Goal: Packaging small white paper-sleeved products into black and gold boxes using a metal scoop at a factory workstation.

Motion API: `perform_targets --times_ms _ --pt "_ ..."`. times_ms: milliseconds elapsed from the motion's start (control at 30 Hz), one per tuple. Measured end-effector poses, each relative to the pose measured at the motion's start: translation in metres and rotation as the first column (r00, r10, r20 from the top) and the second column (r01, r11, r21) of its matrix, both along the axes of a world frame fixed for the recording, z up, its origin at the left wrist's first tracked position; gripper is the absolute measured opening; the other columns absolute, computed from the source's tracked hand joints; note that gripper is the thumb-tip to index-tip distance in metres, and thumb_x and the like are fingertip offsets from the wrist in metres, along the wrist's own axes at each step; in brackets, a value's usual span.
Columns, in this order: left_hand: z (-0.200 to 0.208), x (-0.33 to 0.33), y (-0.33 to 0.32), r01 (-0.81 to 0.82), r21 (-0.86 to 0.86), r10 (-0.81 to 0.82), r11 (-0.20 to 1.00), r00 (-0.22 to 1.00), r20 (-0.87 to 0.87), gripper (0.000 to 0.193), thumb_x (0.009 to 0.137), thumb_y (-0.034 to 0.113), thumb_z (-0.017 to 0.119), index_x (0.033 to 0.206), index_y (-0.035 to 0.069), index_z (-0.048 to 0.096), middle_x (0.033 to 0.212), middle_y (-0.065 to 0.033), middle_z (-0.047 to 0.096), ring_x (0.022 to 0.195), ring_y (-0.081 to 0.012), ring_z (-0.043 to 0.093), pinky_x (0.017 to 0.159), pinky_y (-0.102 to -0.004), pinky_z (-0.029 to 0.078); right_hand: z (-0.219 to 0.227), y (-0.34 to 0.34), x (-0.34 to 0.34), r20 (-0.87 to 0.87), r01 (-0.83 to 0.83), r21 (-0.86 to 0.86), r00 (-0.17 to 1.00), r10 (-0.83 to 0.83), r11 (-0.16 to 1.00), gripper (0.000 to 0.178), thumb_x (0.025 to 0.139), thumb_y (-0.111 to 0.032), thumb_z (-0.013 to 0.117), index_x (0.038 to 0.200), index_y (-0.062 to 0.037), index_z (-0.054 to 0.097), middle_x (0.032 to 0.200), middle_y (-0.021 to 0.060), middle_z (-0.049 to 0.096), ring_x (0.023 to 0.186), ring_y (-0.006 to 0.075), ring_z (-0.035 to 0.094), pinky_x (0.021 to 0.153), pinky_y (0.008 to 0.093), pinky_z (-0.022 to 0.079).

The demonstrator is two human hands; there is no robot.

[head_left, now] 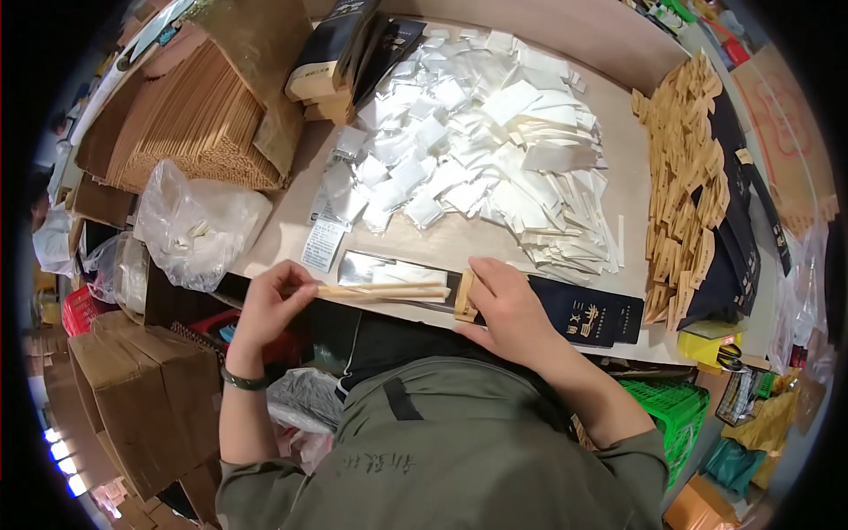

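My left hand (pixel 269 307) pinches the left ends of a pair of pale wooden chopsticks (pixel 375 290) at the table's near edge. Their right ends reach toward my right hand (pixel 514 314). That hand grips the tan end of a dark blue printed paper sleeve (pixel 583 314), with its thumb below and fingers above. A folded white napkin (pixel 402 275) lies just behind the chopsticks, beside a shiny clear packet (pixel 355 268). What lies under my right palm is hidden.
White napkins (pixel 539 159) and small clear packets (pixel 415 172) heap mid-table. Tan-ended sleeves (pixel 685 185) pile at right; a carton of thin wooden sticks (pixel 190 119) and a plastic bag (pixel 199 225) stand at left. Dark sleeve bundles (pixel 331 53) lie at the back; a green basket (pixel 671 415) sits below right.
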State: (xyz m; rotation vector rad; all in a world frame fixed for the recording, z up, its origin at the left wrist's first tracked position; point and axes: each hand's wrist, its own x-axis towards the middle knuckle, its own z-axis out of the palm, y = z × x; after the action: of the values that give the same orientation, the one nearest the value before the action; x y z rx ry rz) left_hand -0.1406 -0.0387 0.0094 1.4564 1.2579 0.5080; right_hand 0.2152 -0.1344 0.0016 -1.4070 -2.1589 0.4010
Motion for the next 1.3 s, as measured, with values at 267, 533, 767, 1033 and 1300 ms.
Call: perform_targets --times_ms 267,533,767,1033,1300 --pt "-0.024 0.122 -0.02 0.265 0.517 -0.239 0.814 0.964 -0.118 0.013 0.08 0.001 0.074 0.091 0.003 0.069 0.093 -0.0102 0.063 0.086 -0.0254 0.064 0.077 -0.0324 0.052 -0.014 -0.004 -0.013 0.014 -0.035 -0.036 0.999 0.036 0.999 0.039 0.069 -0.019 0.082 0.096 0.0012 0.062 0.133 0.0246 0.053 0.119 0.0394 0.053 0.099 0.0461 0.044" --pt "-0.022 0.169 -0.045 0.286 0.424 -0.224 0.859 0.956 -0.191 0.024 0.089 0.012 0.067 0.111 0.004 0.066 0.1 -0.018 0.067 0.088 -0.0331 0.066 0.078 -0.0381 0.052 -0.028 -0.006 -0.008 -0.047 0.038 0.01 0.998 -0.037 0.999 0.028 0.07 -0.019 0.07 0.094 -0.0046 0.066 0.107 0.0165 0.063 0.101 0.0371 0.059 0.091 0.044 0.05" --pt "-0.006 0.118 -0.029 0.591 0.75 -0.122 0.297 0.802 -0.584 0.063 0.068 0.015 0.081 0.123 0.002 0.054 0.101 -0.0185 0.058 0.098 -0.0407 0.055 0.085 -0.0473 0.046 -0.024 -0.01 -0.025 -0.131 -0.047 0.186 0.989 0.073 0.981 0.038 0.06 -0.022 0.074 0.095 -0.0105 0.068 0.104 0.0224 0.057 0.096 0.0392 0.056 0.073 0.0442 0.05" --pt "-0.03 0.098 0.007 0.194 0.176 -0.19 0.965 0.981 -0.039 0.031 0.086 0.012 0.07 0.111 -0.004 0.058 0.092 -0.007 0.061 0.081 -0.0142 0.056 0.074 -0.0277 0.048 0.144 0.018 0.191 0.03 0.344 0.309 0.928 -0.371 0.887 0.026 0.071 -0.028 0.074 0.066 -0.0054 0.063 0.082 0.0133 0.061 0.079 0.0326 0.059 0.068 0.0445 0.048" --pt "-0.006 0.208 -0.069 0.694 0.251 -0.726 0.675 0.685 0.06 0.068 0.078 0.021 0.08 0.134 -0.002 0.05 0.141 -0.0237 0.047 0.13 -0.0347 0.047 0.109 -0.0377 0.037 -0.024 -0.028 0.075 0.041 -0.024 -0.146 0.999 0.031 0.989 0.033 0.068 -0.026 0.079 0.081 -0.0013 0.062 0.099 0.0167 0.061 0.096 0.0393 0.059 0.081 0.0515 0.048"
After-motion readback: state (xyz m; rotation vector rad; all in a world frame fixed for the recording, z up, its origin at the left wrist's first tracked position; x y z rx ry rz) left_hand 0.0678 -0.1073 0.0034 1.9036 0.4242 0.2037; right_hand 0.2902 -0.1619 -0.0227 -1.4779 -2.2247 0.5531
